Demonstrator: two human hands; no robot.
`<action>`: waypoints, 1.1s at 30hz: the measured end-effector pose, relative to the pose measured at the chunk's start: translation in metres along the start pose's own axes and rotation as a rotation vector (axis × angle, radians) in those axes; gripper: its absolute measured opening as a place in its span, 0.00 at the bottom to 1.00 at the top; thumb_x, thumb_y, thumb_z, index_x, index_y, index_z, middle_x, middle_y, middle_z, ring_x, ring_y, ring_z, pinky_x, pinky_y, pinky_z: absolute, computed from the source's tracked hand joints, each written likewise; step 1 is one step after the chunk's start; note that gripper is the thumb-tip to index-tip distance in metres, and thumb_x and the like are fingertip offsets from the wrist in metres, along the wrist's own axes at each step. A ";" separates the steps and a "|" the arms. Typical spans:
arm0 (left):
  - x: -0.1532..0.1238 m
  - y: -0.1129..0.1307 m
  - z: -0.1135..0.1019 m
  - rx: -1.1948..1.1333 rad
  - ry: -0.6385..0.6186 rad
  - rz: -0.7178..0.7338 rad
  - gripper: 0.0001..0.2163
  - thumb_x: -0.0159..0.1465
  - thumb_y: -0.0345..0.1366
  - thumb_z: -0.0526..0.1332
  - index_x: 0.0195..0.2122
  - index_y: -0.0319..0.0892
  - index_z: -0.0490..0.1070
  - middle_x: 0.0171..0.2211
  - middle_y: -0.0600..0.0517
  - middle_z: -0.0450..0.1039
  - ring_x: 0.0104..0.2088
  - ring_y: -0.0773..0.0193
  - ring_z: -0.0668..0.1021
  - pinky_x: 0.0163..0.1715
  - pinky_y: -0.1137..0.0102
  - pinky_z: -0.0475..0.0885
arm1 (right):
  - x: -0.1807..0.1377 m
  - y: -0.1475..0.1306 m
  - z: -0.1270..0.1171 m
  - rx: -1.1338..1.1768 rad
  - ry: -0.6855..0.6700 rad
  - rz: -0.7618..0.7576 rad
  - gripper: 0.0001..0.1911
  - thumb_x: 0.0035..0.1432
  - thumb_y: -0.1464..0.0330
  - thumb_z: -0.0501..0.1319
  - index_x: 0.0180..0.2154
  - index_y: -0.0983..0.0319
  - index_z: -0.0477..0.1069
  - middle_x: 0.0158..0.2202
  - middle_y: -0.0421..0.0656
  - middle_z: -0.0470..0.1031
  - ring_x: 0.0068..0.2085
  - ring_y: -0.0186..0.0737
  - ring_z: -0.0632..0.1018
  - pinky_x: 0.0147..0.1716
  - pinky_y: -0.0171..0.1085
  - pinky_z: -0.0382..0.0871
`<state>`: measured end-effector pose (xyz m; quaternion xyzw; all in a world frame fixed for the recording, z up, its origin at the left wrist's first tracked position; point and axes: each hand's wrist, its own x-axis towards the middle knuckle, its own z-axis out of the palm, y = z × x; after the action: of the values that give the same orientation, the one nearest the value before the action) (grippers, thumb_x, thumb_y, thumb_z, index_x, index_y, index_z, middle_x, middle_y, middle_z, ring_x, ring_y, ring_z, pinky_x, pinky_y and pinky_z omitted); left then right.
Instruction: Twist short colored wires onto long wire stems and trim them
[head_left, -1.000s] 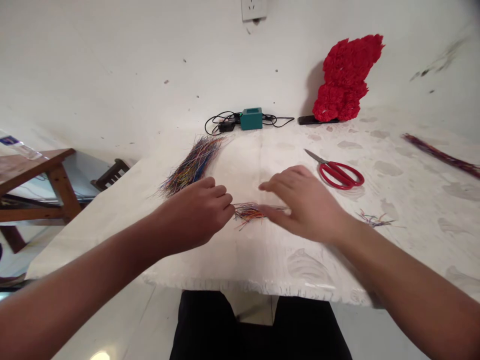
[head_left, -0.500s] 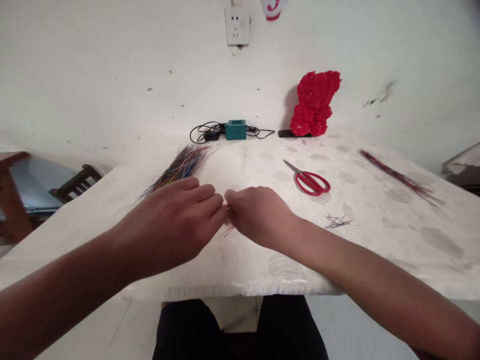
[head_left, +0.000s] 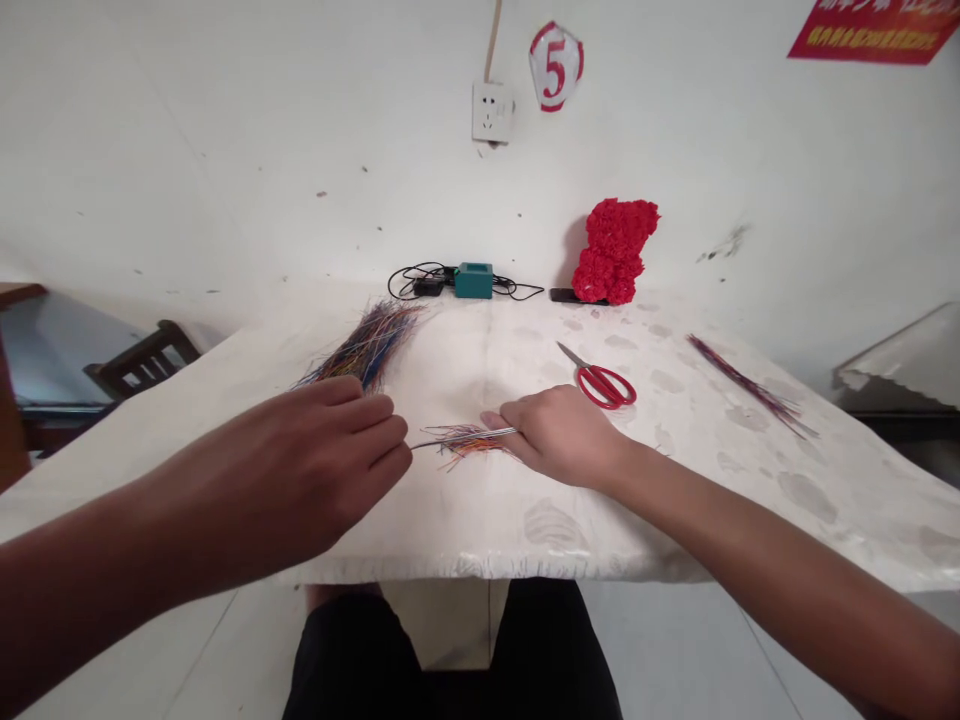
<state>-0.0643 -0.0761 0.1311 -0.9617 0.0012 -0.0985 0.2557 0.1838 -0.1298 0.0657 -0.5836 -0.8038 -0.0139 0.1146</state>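
Observation:
Thin wires [head_left: 491, 434], whitish and dark, stretch between my hands over the table. My left hand [head_left: 322, 470] is closed, with its fingertips pinching the dark left end of a wire. On the other side, my right hand [head_left: 566, 437] is closed around the wires' right ends; its fingers partly hide them. Beneath the wires lies a small heap of short coloured wire pieces [head_left: 465, 450]. Beyond my left hand is a thick bundle of long multicoloured wires [head_left: 367, 345]. Red-handled scissors [head_left: 604, 385] lie just past my right hand, blades pointing away to the left.
A teal box [head_left: 473, 281] with black cables sits against the wall. Near it, a red fluffy figure [head_left: 615, 250] stands by a flat black object [head_left: 562, 295]. A thin wire bundle [head_left: 739, 378] lies at the right. The table's front edge [head_left: 465, 570] is close to my legs.
My hands were together; now they are apart, left hand moved left and right hand moved right, exposing the wires and the heap between them. The view has tilted up.

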 end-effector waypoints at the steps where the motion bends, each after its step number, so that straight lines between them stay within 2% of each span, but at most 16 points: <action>1: -0.002 0.000 -0.001 0.002 -0.013 -0.003 0.18 0.65 0.20 0.47 0.24 0.44 0.69 0.23 0.52 0.66 0.25 0.60 0.65 0.27 0.62 0.62 | -0.003 0.003 0.000 0.011 -0.018 0.001 0.25 0.71 0.59 0.44 0.29 0.63 0.71 0.24 0.44 0.73 0.23 0.35 0.66 0.25 0.39 0.46; 6: -0.010 -0.004 0.002 -0.044 -0.054 0.019 0.18 0.67 0.22 0.48 0.24 0.44 0.70 0.24 0.51 0.68 0.25 0.60 0.66 0.27 0.62 0.62 | -0.014 0.009 0.006 0.058 -0.037 -0.081 0.22 0.70 0.60 0.47 0.28 0.63 0.67 0.24 0.43 0.72 0.23 0.34 0.63 0.26 0.38 0.47; 11: -0.015 -0.012 0.010 0.001 -0.126 0.009 0.19 0.68 0.23 0.46 0.27 0.44 0.73 0.25 0.52 0.69 0.27 0.60 0.67 0.28 0.62 0.64 | -0.025 0.007 0.006 0.247 0.066 -0.163 0.22 0.69 0.56 0.48 0.29 0.62 0.68 0.20 0.38 0.65 0.22 0.32 0.61 0.24 0.36 0.48; 16: -0.014 -0.018 0.018 0.036 -0.135 0.000 0.19 0.69 0.25 0.47 0.28 0.44 0.74 0.27 0.52 0.70 0.28 0.61 0.68 0.31 0.62 0.65 | -0.032 0.009 0.007 0.409 0.062 -0.175 0.20 0.71 0.60 0.46 0.35 0.62 0.71 0.20 0.36 0.63 0.21 0.32 0.61 0.25 0.34 0.52; 20: -0.004 -0.023 0.017 0.012 -0.111 -0.066 0.17 0.70 0.28 0.46 0.32 0.45 0.74 0.28 0.52 0.71 0.31 0.60 0.70 0.35 0.61 0.67 | -0.032 0.026 0.009 0.498 0.042 -0.124 0.20 0.71 0.60 0.47 0.32 0.62 0.70 0.22 0.37 0.63 0.24 0.32 0.65 0.28 0.34 0.57; 22: 0.001 -0.024 0.017 0.011 -0.026 -0.182 0.14 0.71 0.31 0.47 0.39 0.45 0.73 0.34 0.51 0.73 0.36 0.58 0.72 0.40 0.59 0.67 | -0.030 0.044 0.008 0.555 0.109 -0.049 0.21 0.70 0.59 0.48 0.30 0.62 0.69 0.24 0.38 0.65 0.26 0.33 0.67 0.30 0.35 0.59; 24: 0.008 -0.025 0.021 0.021 0.094 -0.326 0.12 0.71 0.35 0.49 0.47 0.46 0.70 0.40 0.50 0.73 0.42 0.55 0.73 0.45 0.58 0.67 | -0.028 0.069 0.006 0.651 0.242 0.064 0.20 0.69 0.59 0.50 0.31 0.62 0.71 0.26 0.40 0.68 0.29 0.34 0.69 0.31 0.35 0.60; 27: 0.025 -0.020 0.039 -0.040 0.192 -0.486 0.11 0.70 0.38 0.49 0.49 0.47 0.68 0.43 0.51 0.72 0.46 0.54 0.73 0.48 0.60 0.67 | -0.027 0.116 0.002 0.934 0.492 0.320 0.21 0.66 0.55 0.52 0.29 0.61 0.70 0.19 0.35 0.55 0.20 0.31 0.57 0.20 0.34 0.50; 29: 0.044 -0.010 0.058 -0.153 0.178 -0.478 0.10 0.70 0.37 0.50 0.46 0.45 0.69 0.42 0.50 0.73 0.45 0.54 0.74 0.46 0.59 0.67 | -0.030 0.147 0.002 1.186 0.643 0.397 0.20 0.64 0.53 0.54 0.29 0.60 0.66 0.19 0.32 0.47 0.18 0.29 0.49 0.17 0.33 0.43; 31: 0.069 0.006 0.080 -0.278 0.150 -0.372 0.08 0.69 0.34 0.52 0.43 0.43 0.70 0.39 0.49 0.73 0.42 0.56 0.75 0.44 0.60 0.69 | -0.035 0.172 0.005 1.322 0.783 0.449 0.19 0.63 0.53 0.56 0.28 0.59 0.63 0.18 0.30 0.43 0.17 0.28 0.46 0.16 0.32 0.40; 33: 0.097 0.026 0.100 -0.392 0.121 -0.255 0.06 0.68 0.33 0.54 0.39 0.42 0.71 0.35 0.50 0.73 0.37 0.58 0.75 0.39 0.61 0.69 | -0.039 0.188 0.010 1.389 0.843 0.478 0.18 0.64 0.54 0.56 0.27 0.60 0.62 0.18 0.30 0.43 0.17 0.28 0.45 0.15 0.31 0.40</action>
<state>0.0516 -0.0546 0.0515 -0.9777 -0.0857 -0.1854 0.0492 0.3708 -0.1042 0.0271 -0.4810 -0.3747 0.2912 0.7372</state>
